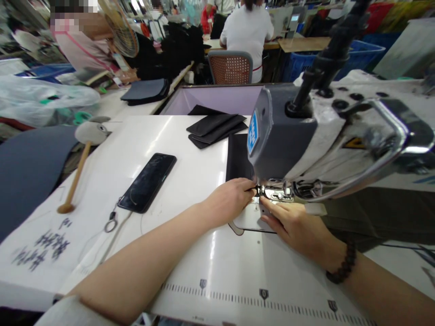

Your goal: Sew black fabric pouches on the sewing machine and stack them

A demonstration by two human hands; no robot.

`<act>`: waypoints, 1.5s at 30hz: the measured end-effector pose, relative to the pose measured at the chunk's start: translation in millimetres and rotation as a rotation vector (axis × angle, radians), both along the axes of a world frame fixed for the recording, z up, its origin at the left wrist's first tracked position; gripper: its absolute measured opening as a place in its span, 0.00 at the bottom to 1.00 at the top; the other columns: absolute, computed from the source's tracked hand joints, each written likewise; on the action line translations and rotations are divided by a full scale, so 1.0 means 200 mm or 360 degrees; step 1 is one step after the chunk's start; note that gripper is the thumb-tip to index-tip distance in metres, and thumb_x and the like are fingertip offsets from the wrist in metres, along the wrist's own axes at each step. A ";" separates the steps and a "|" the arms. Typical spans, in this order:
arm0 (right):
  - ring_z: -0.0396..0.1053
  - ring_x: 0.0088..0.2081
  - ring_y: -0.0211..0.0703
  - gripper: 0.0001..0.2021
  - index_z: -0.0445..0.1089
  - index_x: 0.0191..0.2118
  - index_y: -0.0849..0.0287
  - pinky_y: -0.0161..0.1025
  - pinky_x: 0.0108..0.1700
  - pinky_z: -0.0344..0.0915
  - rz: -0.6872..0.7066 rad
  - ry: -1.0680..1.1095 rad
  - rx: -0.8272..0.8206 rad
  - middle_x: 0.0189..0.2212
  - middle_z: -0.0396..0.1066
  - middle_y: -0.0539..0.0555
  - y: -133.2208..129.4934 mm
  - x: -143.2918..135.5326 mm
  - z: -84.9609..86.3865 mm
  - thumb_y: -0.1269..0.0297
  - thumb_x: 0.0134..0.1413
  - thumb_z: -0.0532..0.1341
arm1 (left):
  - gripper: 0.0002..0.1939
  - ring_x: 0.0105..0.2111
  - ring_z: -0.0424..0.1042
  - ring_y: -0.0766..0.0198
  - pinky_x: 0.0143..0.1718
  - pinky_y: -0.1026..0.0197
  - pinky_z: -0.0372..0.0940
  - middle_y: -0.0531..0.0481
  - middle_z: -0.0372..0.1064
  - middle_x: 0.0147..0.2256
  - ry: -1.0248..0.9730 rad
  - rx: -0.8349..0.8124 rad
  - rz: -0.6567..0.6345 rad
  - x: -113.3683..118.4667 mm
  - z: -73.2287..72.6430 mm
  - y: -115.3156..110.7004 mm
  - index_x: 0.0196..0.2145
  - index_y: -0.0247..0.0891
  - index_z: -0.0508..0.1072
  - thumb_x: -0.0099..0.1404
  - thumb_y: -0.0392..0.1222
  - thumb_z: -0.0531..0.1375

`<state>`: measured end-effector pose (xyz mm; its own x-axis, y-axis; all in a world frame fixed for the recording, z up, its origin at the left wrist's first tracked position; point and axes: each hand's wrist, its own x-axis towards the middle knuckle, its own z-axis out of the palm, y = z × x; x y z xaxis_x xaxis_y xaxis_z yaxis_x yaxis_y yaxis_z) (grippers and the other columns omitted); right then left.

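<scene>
A sewing machine (282,131) stands at the right, its needle area low in front of me. My left hand (233,199) is just left of the presser foot (261,190), its fingers bent together on the near edge of a black fabric piece (237,156). That piece lies partly hidden under the machine head. From the right, my right hand (295,224) reaches to the needle plate (278,194), its fingers stretched forward and its fingertips close to the presser foot. Whether those fingertips touch fabric, I cannot tell.
Folded black fabric pieces (215,127) lie beyond my left hand. A phone (147,182) and a wooden-handled mallet (79,172) are to the left. A printed ruler (238,297) runs along the front edge. Behind are a chair (231,65) and co-workers.
</scene>
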<state>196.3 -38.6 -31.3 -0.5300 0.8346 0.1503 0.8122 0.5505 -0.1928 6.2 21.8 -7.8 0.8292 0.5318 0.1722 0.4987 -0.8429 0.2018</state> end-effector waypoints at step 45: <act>0.61 0.21 0.36 0.16 0.69 0.34 0.65 0.37 0.25 0.53 0.0591 0.0079 0.0275 0.19 0.65 0.50 -0.12 0.01 0.10 0.65 0.61 0.46 | 0.14 0.46 0.63 0.57 0.49 0.58 0.61 0.38 0.66 0.44 0.0190 -0.0029 -0.0180 -0.05 0.06 -0.36 0.40 0.24 0.67 0.65 0.31 0.44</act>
